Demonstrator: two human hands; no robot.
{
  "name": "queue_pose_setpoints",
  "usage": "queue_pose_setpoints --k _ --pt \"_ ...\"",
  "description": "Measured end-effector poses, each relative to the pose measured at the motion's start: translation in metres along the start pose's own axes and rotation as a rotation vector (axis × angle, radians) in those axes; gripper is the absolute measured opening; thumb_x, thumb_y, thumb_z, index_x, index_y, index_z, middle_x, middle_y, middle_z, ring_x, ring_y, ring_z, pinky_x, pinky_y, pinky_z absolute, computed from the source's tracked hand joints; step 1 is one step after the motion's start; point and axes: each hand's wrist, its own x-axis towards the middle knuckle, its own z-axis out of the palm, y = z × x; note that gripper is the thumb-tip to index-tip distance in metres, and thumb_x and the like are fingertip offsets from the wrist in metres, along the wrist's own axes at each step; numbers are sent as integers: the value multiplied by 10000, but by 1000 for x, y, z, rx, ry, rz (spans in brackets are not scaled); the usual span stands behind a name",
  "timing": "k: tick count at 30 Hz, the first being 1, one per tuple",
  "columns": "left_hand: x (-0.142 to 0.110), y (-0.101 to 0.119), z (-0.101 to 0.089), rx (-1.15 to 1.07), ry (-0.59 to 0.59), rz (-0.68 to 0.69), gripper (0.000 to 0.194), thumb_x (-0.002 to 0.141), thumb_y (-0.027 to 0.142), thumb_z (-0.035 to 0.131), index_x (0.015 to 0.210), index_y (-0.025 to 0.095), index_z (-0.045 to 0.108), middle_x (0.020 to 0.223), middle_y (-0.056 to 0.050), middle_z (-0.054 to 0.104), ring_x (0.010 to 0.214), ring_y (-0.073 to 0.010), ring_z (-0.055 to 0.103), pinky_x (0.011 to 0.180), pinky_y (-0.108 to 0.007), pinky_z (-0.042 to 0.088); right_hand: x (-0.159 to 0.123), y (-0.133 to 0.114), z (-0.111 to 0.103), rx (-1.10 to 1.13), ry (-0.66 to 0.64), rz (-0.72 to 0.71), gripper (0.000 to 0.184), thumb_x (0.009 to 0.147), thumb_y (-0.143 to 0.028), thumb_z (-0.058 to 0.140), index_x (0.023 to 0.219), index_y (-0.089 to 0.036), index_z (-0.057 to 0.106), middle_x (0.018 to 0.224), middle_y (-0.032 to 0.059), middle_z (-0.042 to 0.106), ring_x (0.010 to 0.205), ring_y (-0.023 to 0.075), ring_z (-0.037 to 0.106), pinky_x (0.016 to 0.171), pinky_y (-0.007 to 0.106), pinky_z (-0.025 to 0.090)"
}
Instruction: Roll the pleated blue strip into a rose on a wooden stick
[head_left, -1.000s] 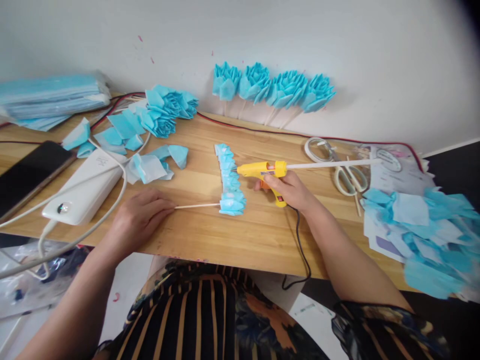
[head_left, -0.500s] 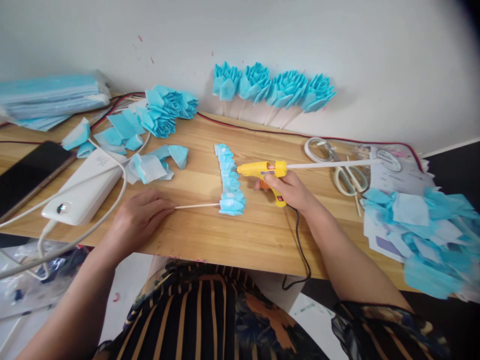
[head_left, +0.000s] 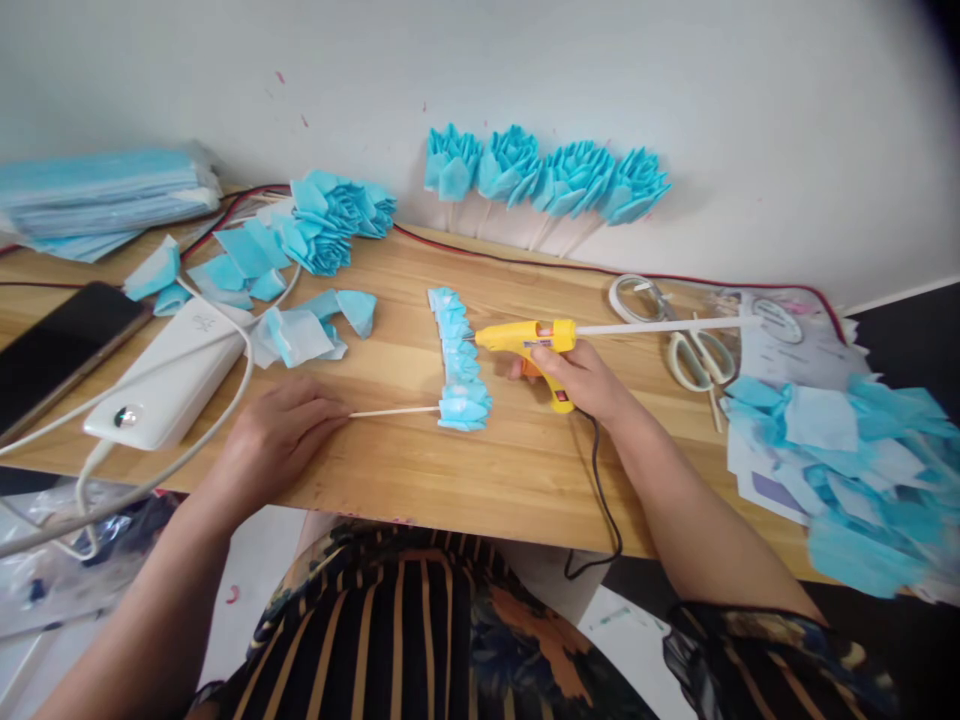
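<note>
Two holds: left fingers (head_left: 326, 410) clamped on stick (head_left: 394, 412), lower left of centre; right fingers (head_left: 555, 364) wrapped round glue gun (head_left: 514, 338), right of centre. Strip (head_left: 460, 365) mid-frame, nozzle (head_left: 471, 340) at its right edge; can't tell if touching. Hold stick still, squeeze trigger (head_left: 530, 368) lightly, lay thin, even bead, stay clear of likely hot nozzle.

The tabletop (head_left: 397, 465) is smooth wood with a faint sheen. The glue gun (head_left: 514, 338) has a smooth yellow plastic body. The pleated strip (head_left: 460, 365) is matt, cloth-like sheet, roughened by folds; the thin stick (head_left: 394, 411) is bare, matt wood. At left, the power bank (head_left: 169, 375) is glossy white plastic, and the phone (head_left: 64, 350) has a smooth, glass-like dark face. The far flowers (head_left: 577, 178) are matt and cloth-like.
</note>
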Motion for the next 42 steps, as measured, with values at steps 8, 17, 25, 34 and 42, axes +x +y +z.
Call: queue_pose_setpoints --k 8,17,25,34,42 --pt "1 0 0 -7 10 -12 213 1065 201 539 990 144 730 917 -76 688 834 -199 653 748 -312 494 0 0 3 127 -13 -3 650 860 -814 611 853 -181 756 788 62 689 690 158 599 523 254 453" --pt "-1 -1 2 -49 14 -74 234 1077 289 520 995 209 724 928 -47 693 844 -196 653 757 -319 496 1 -5 10 131 9 -37 637 862 -807 615 863 -185 754 833 75 737 724 168 641 577 268 494" --pt "-2 -1 3 -44 10 -62 201 1063 241 546 1010 184 731 961 -63 704 878 -202 667 776 -317 501 3 -2 17 9 -16 -144 622 925 -776 554 845 -196 764 869 70 758 748 162 636 687 300 512" --pt "0 0 2 -66 15 -89 224 1060 278 552 985 194 746 934 -60 713 846 -206 666 766 -327 501 3 0 19 -67 -33 -114 607 968 -730 520 877 -186 772 823 48 727 675 132 589 623 272 487" --pt "-1 0 2 -79 19 -111 253 1063 320 539 974 209 749 923 -59 720 841 -211 674 751 -337 510 4 -7 21 -93 -43 -114 569 981 -682 521 854 -183 763 759 27 686 608 109 533 539 257 433"
